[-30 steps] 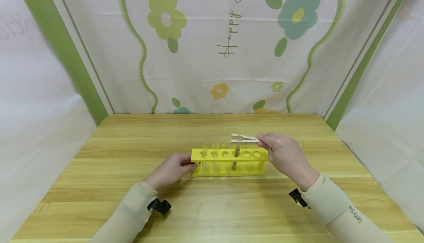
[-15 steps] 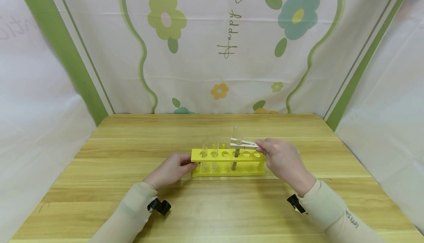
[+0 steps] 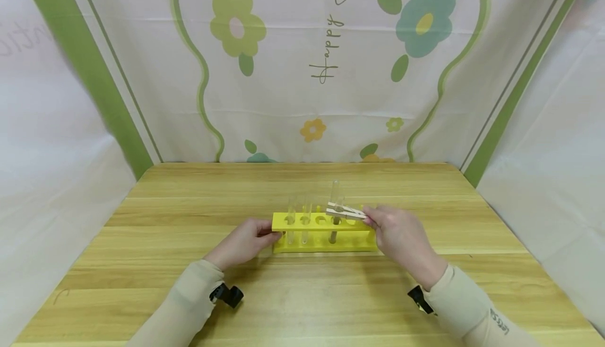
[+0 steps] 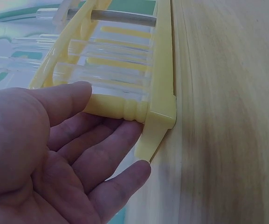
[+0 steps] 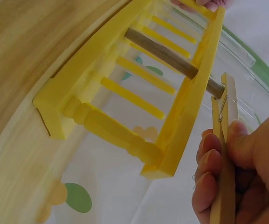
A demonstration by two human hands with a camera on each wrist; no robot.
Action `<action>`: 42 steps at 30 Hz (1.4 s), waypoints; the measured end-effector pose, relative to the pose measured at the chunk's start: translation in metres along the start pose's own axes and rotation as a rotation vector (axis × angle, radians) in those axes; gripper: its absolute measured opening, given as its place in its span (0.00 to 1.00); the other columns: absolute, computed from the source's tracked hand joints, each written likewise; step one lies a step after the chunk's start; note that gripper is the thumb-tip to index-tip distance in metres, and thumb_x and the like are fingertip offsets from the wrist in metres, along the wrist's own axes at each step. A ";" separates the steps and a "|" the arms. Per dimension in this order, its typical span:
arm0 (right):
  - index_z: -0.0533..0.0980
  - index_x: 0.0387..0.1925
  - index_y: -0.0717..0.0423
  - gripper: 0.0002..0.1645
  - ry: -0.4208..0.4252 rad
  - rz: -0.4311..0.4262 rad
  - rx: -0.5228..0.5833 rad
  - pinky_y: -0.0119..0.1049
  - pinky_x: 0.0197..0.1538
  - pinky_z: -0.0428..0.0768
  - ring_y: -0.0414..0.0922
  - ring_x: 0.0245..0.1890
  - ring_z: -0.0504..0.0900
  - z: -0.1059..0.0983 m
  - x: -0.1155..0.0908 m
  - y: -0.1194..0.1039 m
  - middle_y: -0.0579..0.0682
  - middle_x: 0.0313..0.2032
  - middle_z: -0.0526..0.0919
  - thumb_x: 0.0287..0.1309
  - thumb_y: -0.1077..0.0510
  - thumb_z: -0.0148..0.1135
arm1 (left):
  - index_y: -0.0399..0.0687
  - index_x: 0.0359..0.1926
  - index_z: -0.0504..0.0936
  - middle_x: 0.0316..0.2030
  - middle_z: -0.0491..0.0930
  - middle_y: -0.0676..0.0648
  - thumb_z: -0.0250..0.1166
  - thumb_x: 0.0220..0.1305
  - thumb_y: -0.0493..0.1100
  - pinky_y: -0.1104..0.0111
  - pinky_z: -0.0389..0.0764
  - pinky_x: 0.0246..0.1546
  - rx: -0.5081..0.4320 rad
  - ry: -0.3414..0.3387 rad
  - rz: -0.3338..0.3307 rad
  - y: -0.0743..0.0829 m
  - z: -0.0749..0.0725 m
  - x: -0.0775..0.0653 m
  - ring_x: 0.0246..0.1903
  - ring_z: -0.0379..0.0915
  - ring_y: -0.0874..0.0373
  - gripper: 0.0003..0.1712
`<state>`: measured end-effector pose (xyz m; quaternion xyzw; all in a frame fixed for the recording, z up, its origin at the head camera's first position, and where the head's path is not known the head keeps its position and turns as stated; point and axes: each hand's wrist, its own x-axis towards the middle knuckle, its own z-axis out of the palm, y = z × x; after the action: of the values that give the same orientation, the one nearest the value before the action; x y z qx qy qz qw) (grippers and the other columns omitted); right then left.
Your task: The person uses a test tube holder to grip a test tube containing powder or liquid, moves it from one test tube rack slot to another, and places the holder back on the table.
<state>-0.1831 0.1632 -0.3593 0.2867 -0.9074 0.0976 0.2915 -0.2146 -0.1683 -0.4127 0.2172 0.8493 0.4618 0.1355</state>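
A yellow test tube rack (image 3: 298, 225) stands on the wooden table. My left hand (image 3: 242, 243) holds its left end, with thumb and fingers around the end post (image 4: 120, 106). My right hand (image 3: 399, 235) grips a wooden test tube clamp (image 5: 226, 182) by its handle. The clamp's head surrounds a test tube (image 3: 333, 237) just above the rack's top board. That tube stands upright in a middle hole and contains dark grey-brown contents (image 5: 160, 51). To its left, two see-through tubes, a left one (image 3: 291, 208) and a right one (image 3: 307, 205), stand in the rack.
The wooden tabletop (image 3: 302, 294) stretches around the rack on all sides. A white curtain (image 3: 283, 90) with printed flowers hangs behind the table's back edge, and white cloth also flanks both sides. A black wrist camera (image 3: 228, 295) sits on the left sleeve.
My right hand has lowered and shifted slightly left, bringing the clamp down along the dark tube toward the rack's top board. The clamp's arms look closer together. My left hand stays put.
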 end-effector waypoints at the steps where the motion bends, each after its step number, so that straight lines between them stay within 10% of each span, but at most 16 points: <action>1: 0.82 0.37 0.62 0.11 -0.001 0.000 0.001 0.27 0.15 0.69 0.40 0.15 0.76 0.001 -0.001 -0.001 0.51 0.25 0.82 0.51 0.60 0.67 | 0.63 0.53 0.76 0.46 0.79 0.56 0.57 0.65 0.51 0.66 0.75 0.44 0.001 0.000 -0.003 0.000 0.000 0.000 0.46 0.73 0.65 0.16; 10: 0.82 0.35 0.60 0.10 -0.024 0.009 -0.020 0.26 0.15 0.68 0.39 0.14 0.74 0.005 -0.006 -0.005 0.50 0.23 0.82 0.51 0.59 0.67 | 0.65 0.53 0.76 0.47 0.78 0.58 0.57 0.64 0.53 0.66 0.73 0.44 0.009 0.013 -0.017 0.001 0.000 -0.001 0.45 0.72 0.64 0.16; 19: 0.82 0.36 0.61 0.11 -0.038 -0.001 -0.070 0.27 0.14 0.68 0.42 0.15 0.77 0.005 -0.008 -0.011 0.52 0.23 0.82 0.53 0.57 0.65 | 0.49 0.55 0.76 0.49 0.78 0.47 0.55 0.67 0.41 0.63 0.73 0.45 -0.004 0.003 -0.018 0.043 -0.006 -0.016 0.46 0.73 0.58 0.17; 42: 0.78 0.36 0.57 0.10 -0.043 -0.054 -0.105 0.24 0.10 0.52 0.32 0.09 0.52 0.006 -0.016 -0.020 0.40 0.13 0.66 0.55 0.55 0.63 | 0.61 0.54 0.76 0.46 0.79 0.55 0.56 0.66 0.48 0.65 0.75 0.45 -0.008 -0.004 0.003 0.008 -0.001 -0.004 0.46 0.73 0.65 0.15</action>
<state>-0.1642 0.1523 -0.3730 0.2975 -0.9092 0.0355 0.2891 -0.2099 -0.1677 -0.4054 0.2186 0.8469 0.4649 0.1373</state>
